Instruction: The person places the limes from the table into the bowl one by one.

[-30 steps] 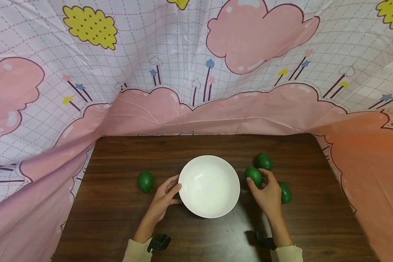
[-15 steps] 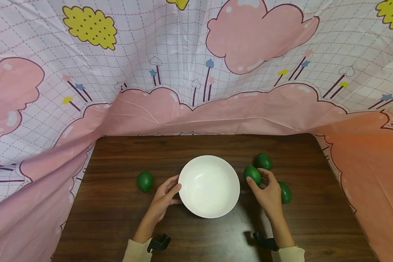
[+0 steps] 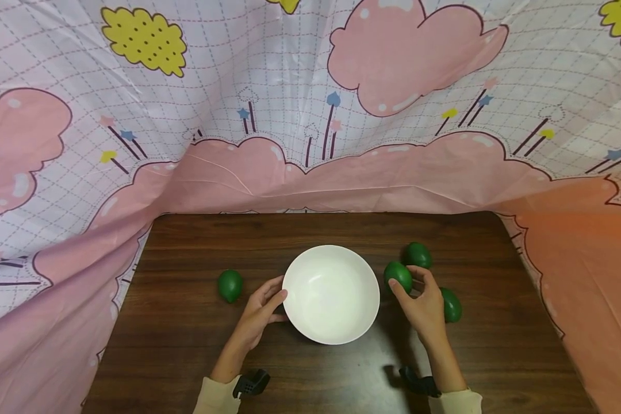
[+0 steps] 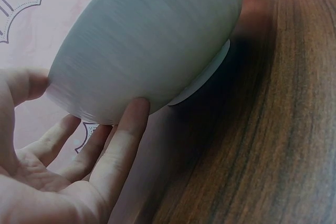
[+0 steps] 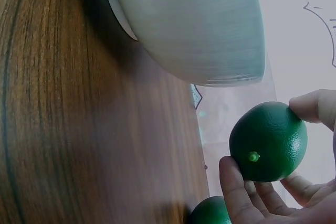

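A white bowl [image 3: 331, 295] stands in the middle of the table, its foot and outer wall showing in the left wrist view. My left hand [image 3: 259, 312] holds the bowl's left side, with the thumb at the rim and the other fingertips against the wall below. To the right of the bowl, my right hand [image 3: 419, 299] grips a glossy green lime [image 5: 268, 141] between thumb and fingers, raised off the table. Another lime [image 3: 417, 255] lies just behind it, and one more lime [image 3: 450, 305] is partly hidden by the right hand. A single lime [image 3: 230, 286] rests left of the bowl.
The dark wooden table [image 3: 186, 241] is bordered at the back and sides by a hanging cloth [image 3: 269, 115] printed with pink clouds. Each wrist wears a black strap; the left strap [image 3: 252, 383] sits beside a cream sleeve [image 3: 217, 397].
My right hand has brought the lime very slightly left, closer to the bowl. The left hand and the bowl stay in place.
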A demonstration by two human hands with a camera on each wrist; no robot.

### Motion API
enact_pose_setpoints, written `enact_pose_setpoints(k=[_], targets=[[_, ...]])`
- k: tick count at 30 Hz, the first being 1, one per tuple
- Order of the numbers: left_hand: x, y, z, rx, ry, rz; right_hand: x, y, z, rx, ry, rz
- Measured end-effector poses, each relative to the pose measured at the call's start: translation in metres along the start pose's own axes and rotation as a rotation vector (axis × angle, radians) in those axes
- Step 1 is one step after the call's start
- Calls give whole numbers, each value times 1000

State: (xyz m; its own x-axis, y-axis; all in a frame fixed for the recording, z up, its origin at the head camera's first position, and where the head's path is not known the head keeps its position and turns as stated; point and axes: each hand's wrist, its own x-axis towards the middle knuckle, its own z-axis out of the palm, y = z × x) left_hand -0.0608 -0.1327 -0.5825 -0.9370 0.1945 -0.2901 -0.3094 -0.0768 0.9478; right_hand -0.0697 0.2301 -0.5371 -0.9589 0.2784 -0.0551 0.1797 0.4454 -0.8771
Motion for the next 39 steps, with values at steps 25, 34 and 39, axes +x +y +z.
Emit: enact_pose_setpoints(k=[25,34,39], targets=[[-1,3,0,-6,21,-1,-6,-13,5,20,-10,-10],[-2,2,1,-1,6,13,-9,-17,8,27,-4,-38],[-1,2,1,-10,14,6,-9,-19,8,29,-1,-53]])
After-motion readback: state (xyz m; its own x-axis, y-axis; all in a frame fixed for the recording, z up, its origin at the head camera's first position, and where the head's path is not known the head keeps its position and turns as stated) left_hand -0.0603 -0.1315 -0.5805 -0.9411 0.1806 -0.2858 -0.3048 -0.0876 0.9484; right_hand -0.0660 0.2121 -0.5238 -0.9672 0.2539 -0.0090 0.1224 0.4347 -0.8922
